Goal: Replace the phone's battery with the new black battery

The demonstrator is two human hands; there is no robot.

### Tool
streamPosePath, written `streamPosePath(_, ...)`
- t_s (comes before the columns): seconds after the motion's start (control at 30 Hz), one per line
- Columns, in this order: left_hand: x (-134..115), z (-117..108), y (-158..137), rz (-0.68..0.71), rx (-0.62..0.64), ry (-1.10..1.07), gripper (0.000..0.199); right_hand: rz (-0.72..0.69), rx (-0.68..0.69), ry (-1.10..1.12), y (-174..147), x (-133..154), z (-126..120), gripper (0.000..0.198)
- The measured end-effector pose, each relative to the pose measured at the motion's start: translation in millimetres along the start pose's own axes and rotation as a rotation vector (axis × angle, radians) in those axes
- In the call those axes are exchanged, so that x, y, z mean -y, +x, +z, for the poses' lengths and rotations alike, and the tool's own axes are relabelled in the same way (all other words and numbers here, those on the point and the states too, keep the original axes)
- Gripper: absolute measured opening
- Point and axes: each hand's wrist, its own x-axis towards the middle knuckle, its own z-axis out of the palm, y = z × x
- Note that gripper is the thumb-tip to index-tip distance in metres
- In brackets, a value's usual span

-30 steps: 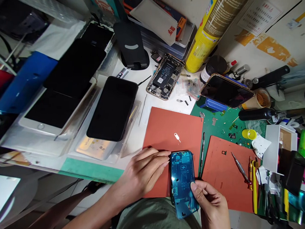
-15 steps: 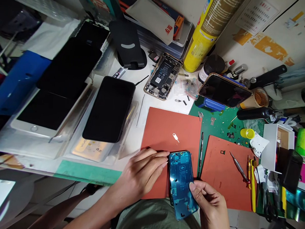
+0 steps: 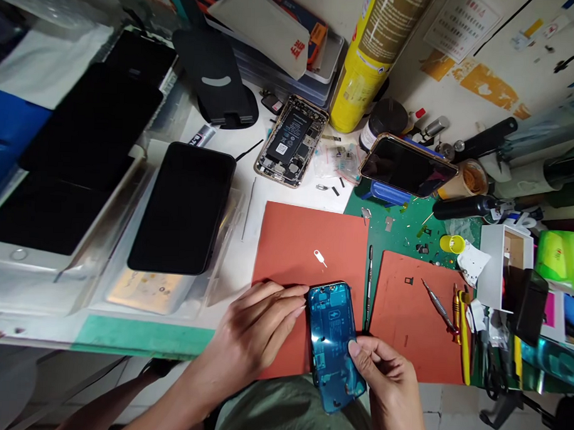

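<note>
A phone (image 3: 332,336) with a shiny see-through blue film on its upper face is tilted over the near edge of the red mat (image 3: 286,240). Printed on the film are a battery mark and small lines of text. My left hand (image 3: 259,324) has its fingers closed together at the upper left edge of the phone. At the lower right edge, my right hand (image 3: 385,372) pinches the phone, thumb on top and the other fingers curled beside and below. A SIM eject pin (image 3: 320,258) lies on the mat above the phone. A thin metal pry tool (image 3: 370,280) rests to the right.
A second red mat (image 3: 414,345) bears a screwdriver (image 3: 438,305) and a SIM tray (image 3: 409,281). Behind are an opened phone (image 3: 292,140), a yellow spray can (image 3: 362,73) and a phone on a stand (image 3: 406,166). A black screen (image 3: 181,205) lies on plastic boxes at left.
My view has turned slightly rightward, so the bench things sit further left in the picture. Both hands keep their places on the phone, with little visible movement.
</note>
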Motion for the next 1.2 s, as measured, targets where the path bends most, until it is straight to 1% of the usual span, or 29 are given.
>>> streamPosePath(0.17,-0.5,0.6,-0.5,-0.005,0.012,-0.011,0.023,0.0,0.003,-0.005,0.2,-1.1,-1.8,0.046)
streamPosePath(0.33,-1.4,2.2,-1.4,-0.042,0.0,-0.048,0.022,0.004,0.001,0.017,-0.2,-0.2,-0.1,0.044)
streamPosePath(0.77,-1.2,0.1,-0.2,-0.031,0.003,-0.028,0.022,0.008,-0.016,0.026,-1.2,2.0,2.7,0.044)
streamPosePath(0.97,-0.4,0.2,-3.6,-0.019,0.023,-0.007,0.025,0.008,0.0,0.006,-0.1,0.7,1.1,0.046)
streamPosePath(1.2,-1.1,-1.7,0.6,-0.024,-0.001,-0.025,0.024,0.014,0.023,-0.014,-1.0,3.7,1.9,0.047)
